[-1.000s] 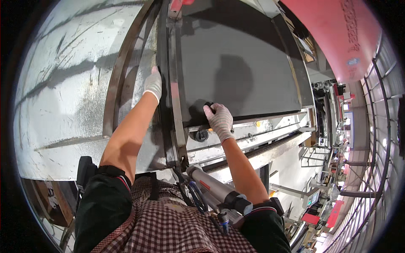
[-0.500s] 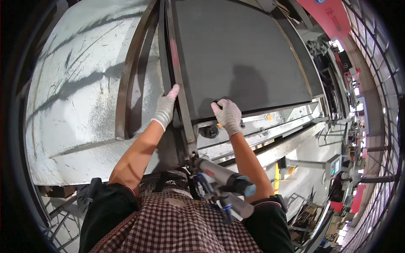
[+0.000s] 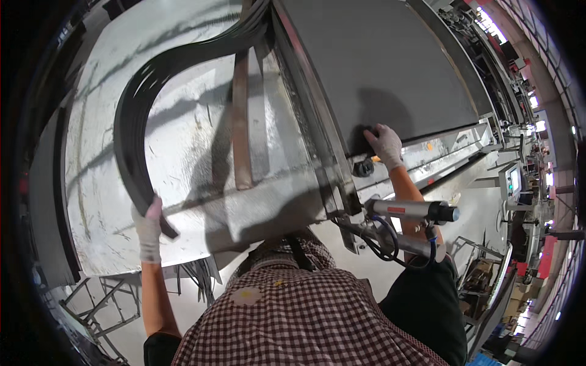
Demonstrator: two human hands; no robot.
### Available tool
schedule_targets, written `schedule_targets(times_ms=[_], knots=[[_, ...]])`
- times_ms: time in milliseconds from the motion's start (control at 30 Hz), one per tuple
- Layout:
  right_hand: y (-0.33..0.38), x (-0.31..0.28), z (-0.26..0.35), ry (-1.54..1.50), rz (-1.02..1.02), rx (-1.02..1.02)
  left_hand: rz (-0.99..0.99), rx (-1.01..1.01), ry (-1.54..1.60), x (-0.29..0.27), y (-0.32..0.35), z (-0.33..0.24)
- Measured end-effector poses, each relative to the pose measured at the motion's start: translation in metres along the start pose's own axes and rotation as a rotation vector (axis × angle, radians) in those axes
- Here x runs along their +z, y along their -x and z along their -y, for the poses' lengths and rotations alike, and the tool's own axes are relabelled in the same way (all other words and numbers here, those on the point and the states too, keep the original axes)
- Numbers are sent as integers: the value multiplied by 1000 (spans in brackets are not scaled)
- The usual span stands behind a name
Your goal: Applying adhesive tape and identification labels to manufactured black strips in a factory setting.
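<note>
Your left hand [image 3: 148, 227] fingers are closed on the black strip bundle [image 3: 131, 116] end, looks long, floppy, prob heavy, so grip further up; right hand [image 3: 384, 143] flat, fingers open on the dark sheet [image 3: 378, 61].

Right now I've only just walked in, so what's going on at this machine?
A person in gloves stands at a metal table. Their left hand grips the near end of a curved bundle of black strips lying across it. Their right hand rests on the near edge of a dark grey sheet on the machine alongside.
</note>
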State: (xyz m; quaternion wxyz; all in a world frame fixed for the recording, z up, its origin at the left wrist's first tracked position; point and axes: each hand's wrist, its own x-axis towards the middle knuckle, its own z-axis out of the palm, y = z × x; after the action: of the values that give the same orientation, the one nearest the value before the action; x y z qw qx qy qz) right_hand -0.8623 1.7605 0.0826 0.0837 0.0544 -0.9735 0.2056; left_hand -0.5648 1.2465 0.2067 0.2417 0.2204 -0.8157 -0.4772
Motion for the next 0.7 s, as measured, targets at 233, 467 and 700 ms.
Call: schedule_targets(times_ms=[233,467,700], knots=[[-5,-1,3,-48,40,49,610,-660,8,26,78,103],[-11,-6,16,-126,-116,-52,444,-389,556,182,-147,-3],[-8,-7,20,-91,0,48,396,-202,669,329,-261,-8]])
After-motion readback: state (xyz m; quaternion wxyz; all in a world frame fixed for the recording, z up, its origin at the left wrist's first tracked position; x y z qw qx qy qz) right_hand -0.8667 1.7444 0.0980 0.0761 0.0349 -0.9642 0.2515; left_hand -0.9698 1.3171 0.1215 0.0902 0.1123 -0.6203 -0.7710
